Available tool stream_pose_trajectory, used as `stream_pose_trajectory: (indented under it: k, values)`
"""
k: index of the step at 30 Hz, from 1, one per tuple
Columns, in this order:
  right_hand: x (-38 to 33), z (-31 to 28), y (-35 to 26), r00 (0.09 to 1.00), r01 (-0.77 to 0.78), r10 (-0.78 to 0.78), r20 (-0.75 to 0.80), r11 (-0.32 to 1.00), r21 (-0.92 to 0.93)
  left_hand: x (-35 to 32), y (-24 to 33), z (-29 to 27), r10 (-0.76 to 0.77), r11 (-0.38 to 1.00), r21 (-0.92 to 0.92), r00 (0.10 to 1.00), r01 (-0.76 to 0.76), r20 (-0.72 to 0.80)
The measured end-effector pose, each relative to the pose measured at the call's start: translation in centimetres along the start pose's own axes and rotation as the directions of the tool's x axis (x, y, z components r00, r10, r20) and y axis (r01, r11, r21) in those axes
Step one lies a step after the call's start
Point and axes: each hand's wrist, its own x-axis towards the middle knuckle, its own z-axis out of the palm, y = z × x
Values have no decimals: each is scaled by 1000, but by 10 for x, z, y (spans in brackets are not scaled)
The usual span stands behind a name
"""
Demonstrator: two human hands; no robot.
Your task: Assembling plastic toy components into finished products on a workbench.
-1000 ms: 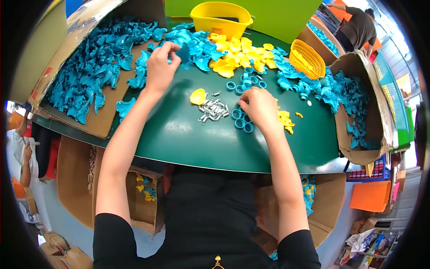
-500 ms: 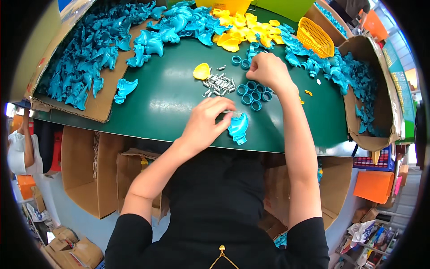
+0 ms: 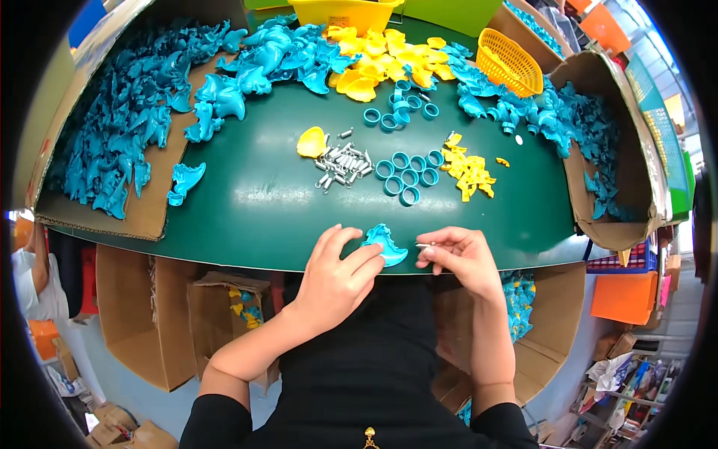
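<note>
Between two hands (image 3: 336,273) (image 3: 458,258), one teal shell (image 3: 385,243).

Up the green table (image 3: 254,202) from the grip, a scatter of small metal pins (image 3: 342,163) lies beside a lone yellow shell piece (image 3: 311,141) and a tight cluster of teal rings (image 3: 407,176). Just right of the rings sit small yellow clips (image 3: 468,170). Far beyond, a yellow heap (image 3: 381,67) meets a yellow basket (image 3: 508,61). Far up-left, teal moulded parts (image 3: 120,127) cover a flattened cardboard sheet (image 3: 153,213); far right stands an open cardboard box (image 3: 636,179).
</note>
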Motion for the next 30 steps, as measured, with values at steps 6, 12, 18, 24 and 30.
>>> stream_pose_trajectory:
  k: [6, 12, 18, 24, 30]
  values:
    - [22, 20, -5, 996, -68, 64, 60, 996, 61, 3, -3, -8, 87, 994, 60, 994, -91, 63]
    - [23, 25, -3, 998, -59, 59, 28, 998, 24, 0, -13, -4, 153, 988, 2, 988, -153, 22]
    - [26, 26, -1, 998, -55, 55, 14, 998, 36, -4, -19, 4, 143, 989, -34, 990, -143, -16]
    - [35, 23, -7, 997, -71, 75, 14, 981, -181, 1, -32, 8, 252, 964, -85, 967, -254, -30]
    - [64, 3, -28, 950, -187, 256, 179, 926, -329, 7, -39, 6, 248, 947, -213, 969, -240, 10]
